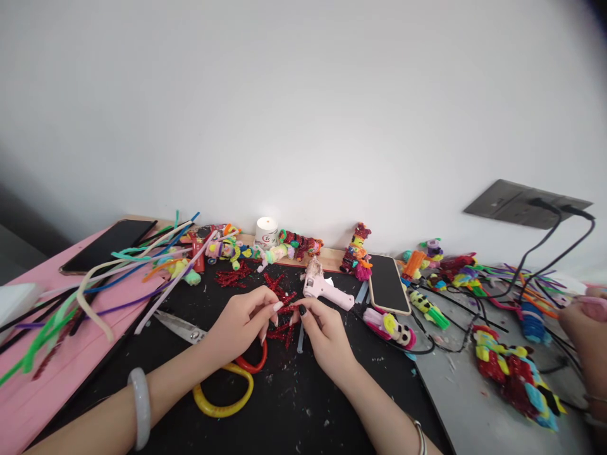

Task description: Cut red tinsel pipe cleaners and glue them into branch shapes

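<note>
My left hand point(241, 325) and my right hand point(325, 335) meet over the black mat point(284, 404), both pinching a spiky red pipe-cleaner piece point(283, 319) between the fingertips. More red pieces point(233, 275) lie just beyond. Under my left hand lie scissors point(222, 379) with a yellow and a red handle loop. A pink glue gun point(327, 289) rests just past my right hand.
Loose pipe cleaners point(95, 284) spread over the pink board at left beside a dark phone point(109, 245). A second phone point(389, 284), a lit candle point(266, 231) and pipe-cleaner figures point(356, 253) line the wall. Cables run to a wall socket point(521, 203). Another person's hand point(585, 328) works at right.
</note>
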`<state>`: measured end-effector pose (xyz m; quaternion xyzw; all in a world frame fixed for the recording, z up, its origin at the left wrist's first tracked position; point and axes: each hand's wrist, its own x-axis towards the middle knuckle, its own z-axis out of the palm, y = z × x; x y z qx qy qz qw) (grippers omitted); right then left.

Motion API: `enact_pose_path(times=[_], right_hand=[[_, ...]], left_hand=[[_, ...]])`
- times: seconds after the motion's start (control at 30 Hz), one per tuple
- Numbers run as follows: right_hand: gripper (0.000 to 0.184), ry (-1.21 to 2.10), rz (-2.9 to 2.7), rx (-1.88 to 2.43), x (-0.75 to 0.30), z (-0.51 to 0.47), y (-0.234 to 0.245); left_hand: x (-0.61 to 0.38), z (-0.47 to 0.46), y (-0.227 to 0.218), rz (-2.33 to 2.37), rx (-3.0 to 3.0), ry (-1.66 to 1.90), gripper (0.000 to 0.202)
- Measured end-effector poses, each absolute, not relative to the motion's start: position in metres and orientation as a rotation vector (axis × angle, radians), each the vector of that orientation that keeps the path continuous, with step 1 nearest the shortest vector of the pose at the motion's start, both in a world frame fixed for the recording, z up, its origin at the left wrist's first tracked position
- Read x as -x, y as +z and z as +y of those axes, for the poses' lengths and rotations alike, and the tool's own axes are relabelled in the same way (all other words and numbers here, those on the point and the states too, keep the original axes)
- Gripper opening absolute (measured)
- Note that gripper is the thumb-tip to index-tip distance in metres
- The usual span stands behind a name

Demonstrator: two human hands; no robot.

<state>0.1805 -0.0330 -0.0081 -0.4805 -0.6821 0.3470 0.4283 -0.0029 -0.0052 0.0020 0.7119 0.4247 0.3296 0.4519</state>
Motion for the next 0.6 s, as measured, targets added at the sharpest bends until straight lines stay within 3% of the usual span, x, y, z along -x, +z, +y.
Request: enact_pose_path(times=[0.6], right_hand=[[0.022, 0.836, -1.634, 1.270, -0.1831, -0.0325, -0.0085]], left_hand=[[0.0074, 0.0013, 0.0016, 1.047, -1.890, 0.743, 0.025]])
